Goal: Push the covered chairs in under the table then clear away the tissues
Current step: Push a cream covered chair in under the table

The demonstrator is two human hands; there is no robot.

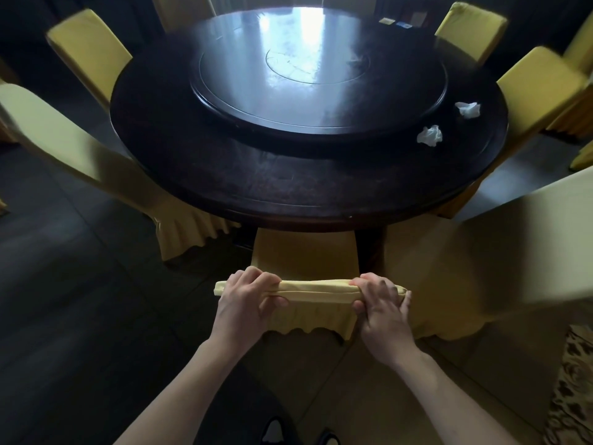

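Both hands grip the top edge of the chair (305,252) at the near edge of the tabletop (224,175). Left hand (247,293) and right hand (382,303) each have fingers (256,277) curled over the chair's top, thumbs underneath, pinching the yellow cover. Chair seat is hidden under the tabletop edge; its legs are covered by the skirt. Two crumpled tissues (429,135) lie near the tabletop's right edge, w/ the lazy Susan (317,75) beside them. Forearms reach fwd, roughly parallel, wrists slightly bent.
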